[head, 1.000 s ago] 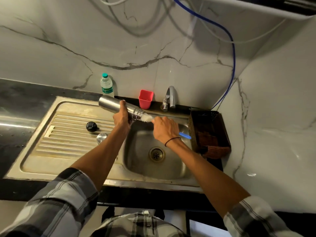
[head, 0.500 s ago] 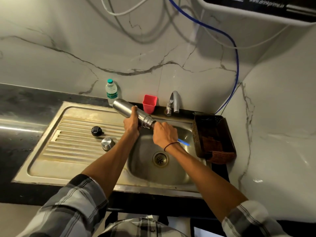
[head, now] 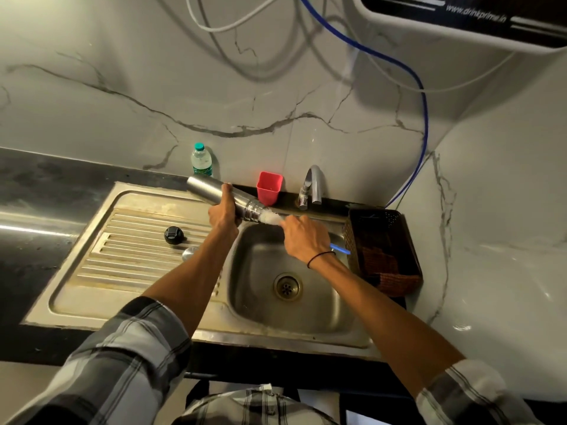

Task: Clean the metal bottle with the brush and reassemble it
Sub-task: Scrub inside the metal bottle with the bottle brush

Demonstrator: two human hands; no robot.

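Head view. The metal bottle (head: 214, 194) is held nearly level above the rear edge of the steel sink (head: 306, 314), its open threaded mouth pointing right over the basin. The left hand (head: 223, 213) grasps it at mid-body, fingers wrapped round the barrel. The right hand (head: 304, 237) is clenched round the blue handle of the bottle brush (head: 271, 218) — white bristles show just outside the bottle's mouth, and the handle's end projects past the wrist.

On the ribbed drainboard (head: 129, 256) lie a black cap (head: 174, 234) and, beside the left forearm, a small rounded steel lid (head: 189, 253), partly hidden. These two are apart from each other and from the bottle.

Along the back wall — a small plastic water bottle (head: 201, 161), a red cup (head: 269, 188) and the tap (head: 311, 187). A dark basket (head: 383, 250) sits just right of the basin.
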